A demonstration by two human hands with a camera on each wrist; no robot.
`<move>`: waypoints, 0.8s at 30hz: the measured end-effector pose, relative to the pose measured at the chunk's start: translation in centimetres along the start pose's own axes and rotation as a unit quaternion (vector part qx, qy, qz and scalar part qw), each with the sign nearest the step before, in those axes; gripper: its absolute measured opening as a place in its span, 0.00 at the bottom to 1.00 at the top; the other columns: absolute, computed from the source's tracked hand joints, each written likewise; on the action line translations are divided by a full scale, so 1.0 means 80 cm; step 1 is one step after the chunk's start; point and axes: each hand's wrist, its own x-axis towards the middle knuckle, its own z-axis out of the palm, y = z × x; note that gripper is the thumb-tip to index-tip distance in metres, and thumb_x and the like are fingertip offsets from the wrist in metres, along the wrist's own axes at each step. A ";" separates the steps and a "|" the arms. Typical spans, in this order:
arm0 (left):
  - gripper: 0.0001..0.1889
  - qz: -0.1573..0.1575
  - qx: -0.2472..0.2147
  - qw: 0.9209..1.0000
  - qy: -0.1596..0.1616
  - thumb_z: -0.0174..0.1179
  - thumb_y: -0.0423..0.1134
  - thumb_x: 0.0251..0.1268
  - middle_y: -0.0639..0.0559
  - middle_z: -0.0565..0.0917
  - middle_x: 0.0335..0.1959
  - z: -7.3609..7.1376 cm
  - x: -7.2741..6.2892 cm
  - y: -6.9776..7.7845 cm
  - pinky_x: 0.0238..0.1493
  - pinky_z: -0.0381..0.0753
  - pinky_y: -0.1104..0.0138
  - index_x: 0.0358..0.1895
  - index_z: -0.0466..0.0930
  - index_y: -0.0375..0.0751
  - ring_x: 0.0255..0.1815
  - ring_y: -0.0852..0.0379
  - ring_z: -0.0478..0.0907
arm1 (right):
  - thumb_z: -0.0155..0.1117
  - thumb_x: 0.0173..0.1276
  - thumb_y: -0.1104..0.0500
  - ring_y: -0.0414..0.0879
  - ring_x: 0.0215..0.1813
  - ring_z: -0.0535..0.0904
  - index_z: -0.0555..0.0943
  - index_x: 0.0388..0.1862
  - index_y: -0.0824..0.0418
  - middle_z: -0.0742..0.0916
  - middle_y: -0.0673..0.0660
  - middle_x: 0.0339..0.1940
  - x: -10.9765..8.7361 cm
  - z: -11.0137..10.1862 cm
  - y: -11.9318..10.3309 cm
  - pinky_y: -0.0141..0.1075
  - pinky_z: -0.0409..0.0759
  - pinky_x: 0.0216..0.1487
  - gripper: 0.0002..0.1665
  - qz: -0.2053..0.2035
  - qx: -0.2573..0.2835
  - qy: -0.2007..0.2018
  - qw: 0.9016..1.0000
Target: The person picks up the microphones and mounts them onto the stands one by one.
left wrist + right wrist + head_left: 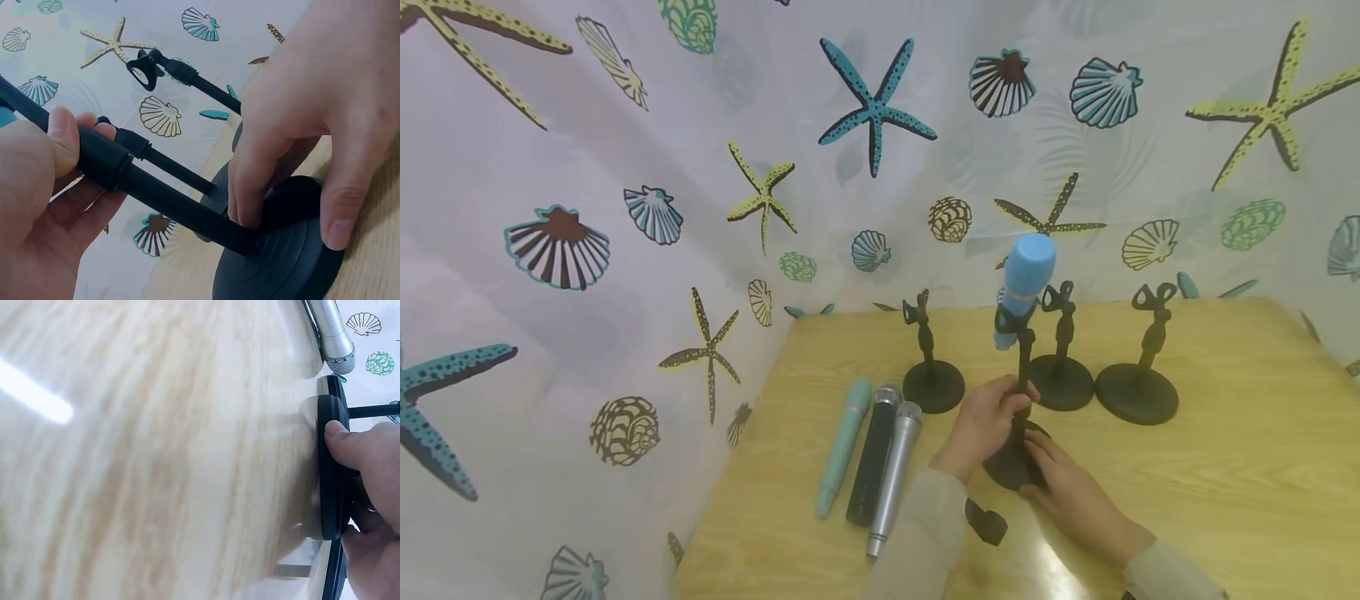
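A black desktop microphone stand [1024, 358] stands in front of me, with a light blue microphone [1030, 265] in the clip at its top. My left hand [985, 423] grips the pole; in the left wrist view, thumb and fingers wrap its thick black collar [103, 159]. The right hand [1078, 496] holds the rim of the round base [1011, 465], its thumb on the near edge and fingers over the top around the pole's foot. In the right wrist view, that base [331, 469] appears edge-on; whether it touches the table cannot be told.
Behind are three more black stands, at left [932, 387], middle [1062, 383] and right [1138, 394], with bare clips. Left of my hands lie a mint green microphone [844, 450], a black one [874, 462] and a silver one [895, 479]. A shell-patterned curtain [880, 200] borders the wooden table [1247, 467].
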 end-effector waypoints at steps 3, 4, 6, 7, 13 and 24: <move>0.10 -0.019 -0.024 0.999 0.014 0.56 0.47 0.69 0.60 0.89 0.46 0.006 -0.003 0.001 0.51 0.80 0.75 0.46 0.84 0.53 0.51 0.64 0.84 | 0.75 0.57 0.63 0.70 0.65 0.74 0.70 0.62 0.81 0.73 0.74 0.68 -0.001 -0.002 0.000 0.55 0.76 0.61 0.39 -0.001 -0.005 0.000 1.000; 0.10 -0.025 -0.030 0.999 0.023 0.57 0.46 0.69 0.60 0.89 0.46 0.010 -0.005 0.002 0.51 0.80 0.75 0.47 0.84 0.52 0.50 0.64 0.84 | 0.75 0.57 0.62 0.69 0.65 0.74 0.70 0.62 0.81 0.73 0.74 0.68 -0.002 -0.001 -0.001 0.55 0.76 0.61 0.39 -0.003 -0.008 0.001 1.000; 0.10 -0.038 -0.033 0.998 0.041 0.59 0.45 0.69 0.58 0.89 0.48 0.017 -0.010 0.005 0.50 0.81 0.76 0.49 0.83 0.51 0.50 0.63 0.85 | 0.75 0.58 0.62 0.69 0.65 0.75 0.69 0.64 0.80 0.73 0.74 0.68 -0.002 -0.001 0.000 0.55 0.77 0.60 0.40 -0.007 -0.012 0.004 1.000; 0.11 -0.045 -0.032 0.997 0.051 0.60 0.44 0.69 0.57 0.88 0.48 0.020 -0.012 0.007 0.49 0.81 0.76 0.50 0.82 0.50 0.49 0.63 0.85 | 0.74 0.57 0.62 0.69 0.65 0.75 0.69 0.64 0.80 0.73 0.73 0.68 -0.002 0.000 -0.001 0.55 0.77 0.60 0.40 -0.010 -0.012 0.007 1.000; 0.13 -0.101 -0.080 0.986 0.108 0.66 0.47 0.65 0.58 0.87 0.41 0.030 -0.022 0.017 0.45 0.81 0.74 0.49 0.80 0.49 0.43 0.65 0.84 | 0.74 0.57 0.64 0.69 0.65 0.74 0.68 0.65 0.79 0.73 0.73 0.68 -0.003 0.005 -0.002 0.55 0.77 0.60 0.41 -0.029 -0.003 0.015 0.999; 0.09 -0.035 0.030 0.997 0.069 0.59 0.48 0.68 0.57 0.89 0.38 0.024 -0.011 0.009 0.41 0.80 0.75 0.45 0.81 0.50 0.42 0.61 0.86 | 0.74 0.58 0.63 0.69 0.63 0.76 0.68 0.65 0.79 0.73 0.74 0.67 -0.003 0.003 0.001 0.56 0.79 0.58 0.41 -0.028 -0.011 0.029 0.999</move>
